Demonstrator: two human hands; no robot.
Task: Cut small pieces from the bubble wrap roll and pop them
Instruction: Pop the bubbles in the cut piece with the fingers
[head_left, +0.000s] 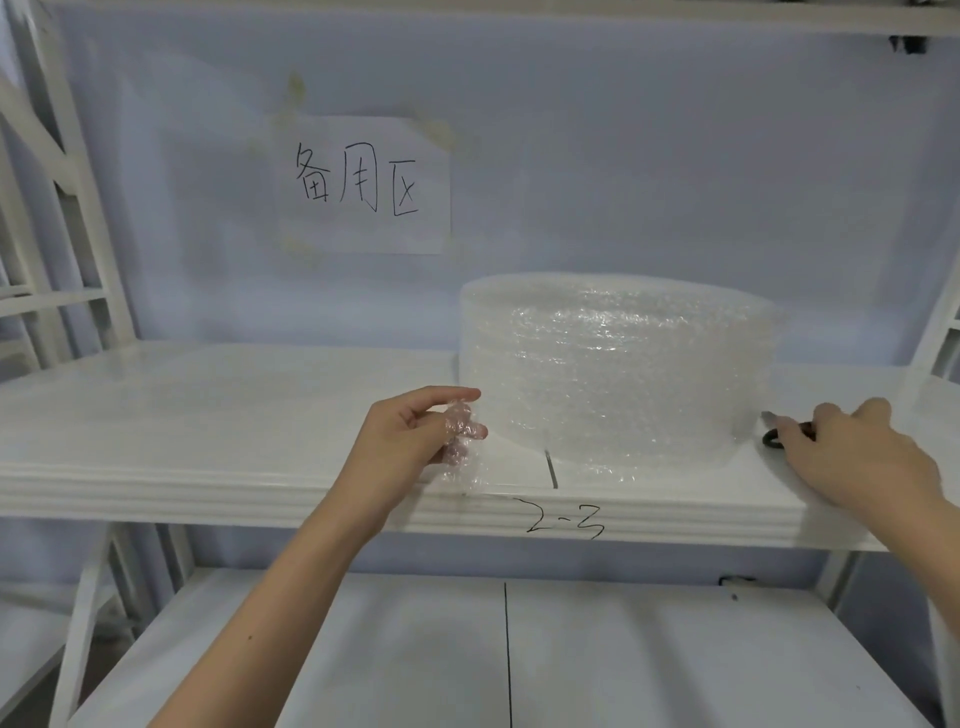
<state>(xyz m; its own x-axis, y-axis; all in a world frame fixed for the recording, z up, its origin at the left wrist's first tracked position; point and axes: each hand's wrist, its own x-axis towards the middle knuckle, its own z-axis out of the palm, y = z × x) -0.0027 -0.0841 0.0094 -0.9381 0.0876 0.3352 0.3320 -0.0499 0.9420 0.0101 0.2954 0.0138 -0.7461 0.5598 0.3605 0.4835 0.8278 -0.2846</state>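
Bubble wrap roll (615, 369) stands axis-upright; left hand (410, 436) pinches a piece (460, 431); right hand (857, 452) apparently grips scissors (774, 439).

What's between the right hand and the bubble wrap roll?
Nothing visible. The right hand rests on dark scissors on the shelf, just right of the roll. The left hand pinches the loose wrap end.

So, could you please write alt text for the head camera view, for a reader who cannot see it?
A person's left hand pinches a small piece of bubble wrap beside a large bubble wrap roll standing on a white shelf. The right hand rests on black-handled scissors to the right of the roll. A handwritten paper sign hangs on the wall behind.
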